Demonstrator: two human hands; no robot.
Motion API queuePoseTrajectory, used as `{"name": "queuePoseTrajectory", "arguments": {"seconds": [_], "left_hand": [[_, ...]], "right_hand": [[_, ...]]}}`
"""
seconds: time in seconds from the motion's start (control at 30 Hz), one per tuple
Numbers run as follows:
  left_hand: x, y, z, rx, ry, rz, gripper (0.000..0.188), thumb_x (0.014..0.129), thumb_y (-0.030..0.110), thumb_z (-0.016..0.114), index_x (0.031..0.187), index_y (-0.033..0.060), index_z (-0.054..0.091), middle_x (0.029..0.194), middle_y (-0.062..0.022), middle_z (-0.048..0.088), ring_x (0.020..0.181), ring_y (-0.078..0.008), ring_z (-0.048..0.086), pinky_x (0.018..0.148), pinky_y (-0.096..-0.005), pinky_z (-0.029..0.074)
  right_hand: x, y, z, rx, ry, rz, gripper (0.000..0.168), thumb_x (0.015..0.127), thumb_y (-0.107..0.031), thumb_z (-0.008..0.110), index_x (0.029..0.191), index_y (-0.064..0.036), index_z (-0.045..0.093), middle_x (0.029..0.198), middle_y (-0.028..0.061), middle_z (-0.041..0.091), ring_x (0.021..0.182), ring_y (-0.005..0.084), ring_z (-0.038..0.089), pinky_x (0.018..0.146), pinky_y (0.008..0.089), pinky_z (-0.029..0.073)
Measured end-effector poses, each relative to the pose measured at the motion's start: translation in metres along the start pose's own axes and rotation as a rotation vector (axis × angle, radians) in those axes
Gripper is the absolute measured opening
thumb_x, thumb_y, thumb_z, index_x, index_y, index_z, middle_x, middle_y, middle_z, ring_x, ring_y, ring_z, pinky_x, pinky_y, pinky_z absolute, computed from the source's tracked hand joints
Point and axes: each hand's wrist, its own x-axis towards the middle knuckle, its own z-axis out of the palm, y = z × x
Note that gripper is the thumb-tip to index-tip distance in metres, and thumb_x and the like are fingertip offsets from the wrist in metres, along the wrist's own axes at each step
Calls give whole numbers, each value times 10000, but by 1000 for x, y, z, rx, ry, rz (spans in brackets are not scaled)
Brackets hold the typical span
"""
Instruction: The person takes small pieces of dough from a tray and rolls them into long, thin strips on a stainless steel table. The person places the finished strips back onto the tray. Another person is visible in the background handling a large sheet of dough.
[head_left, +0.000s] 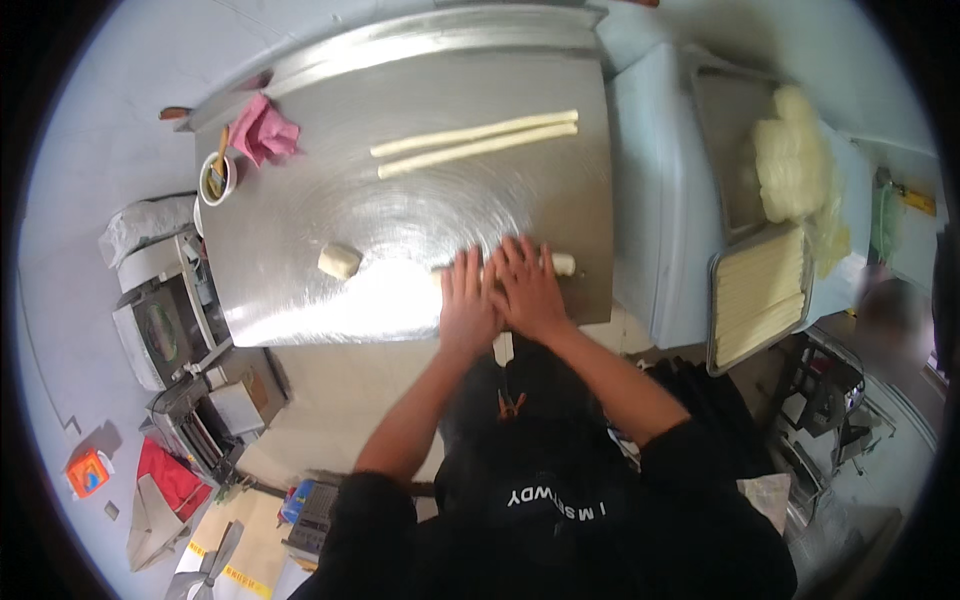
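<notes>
My left hand (469, 307) and my right hand (531, 294) lie side by side, palms down, on a roll of pale dough (562, 264). Their fingers are stretched out and press on it without gripping. The roll's right end shows past my right hand; most of its middle is hidden under my hands. To the left, a short lump of dough (339, 262) rests by itself on the stainless steel worktable (300, 202). Farther back lie two long, thin dough strips (480, 142), nearly parallel and slightly slanted.
At the table's left edge stand a white bowl (207, 189) holding a brush (222, 150), and a crumpled pink cloth (262, 133). On the right, a pale blue chest (645, 202) bears a metal tray (731, 150) with piled dough (791, 165) and another tray of dough strips (757, 300).
</notes>
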Motion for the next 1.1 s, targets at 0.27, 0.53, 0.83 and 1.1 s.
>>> {"name": "queuePoseTrajectory", "arguments": {"seconds": [0.27, 0.53, 0.83, 1.1], "left_hand": [[74, -52, -37, 67, 68, 83, 905, 947, 544, 743, 1676, 121, 416, 1763, -232, 311, 1630, -444, 292, 1276, -689, 253], [52, -62, -24, 150, 121, -134, 936, 958, 636, 703, 1683, 111, 428, 1768, -324, 225, 1641, -515, 221, 1293, -682, 235], [-31, -62, -17, 78, 48, -180, 957, 975, 601, 714, 1664, 30, 374, 1727, -408, 194, 1606, -592, 224, 1278, -704, 236], [118, -89, -58, 163, 360, -225, 779, 1047, 551, 610, 1659, 95, 453, 1746, -344, 260, 1608, -540, 261, 1310, -590, 240]], "right_hand": [[100, 46, -26, -101, 12, -120, 740, 982, -480, 697, 1586, -89, 525, 1720, 177, 405, 1581, 416, 364, 1248, 716, 271], [80, 57, -24, -246, 33, -68, 718, 998, -437, 686, 1632, -165, 487, 1730, 175, 380, 1597, 416, 337, 1270, 718, 244], [-5, 47, -26, -70, -5, 21, 750, 998, -408, 700, 1633, -88, 461, 1728, 230, 356, 1573, 480, 344, 1282, 683, 244], [120, 74, -42, -214, 204, 46, 719, 989, -395, 719, 1596, -78, 500, 1686, 202, 432, 1562, 440, 375, 1232, 715, 297]]}}
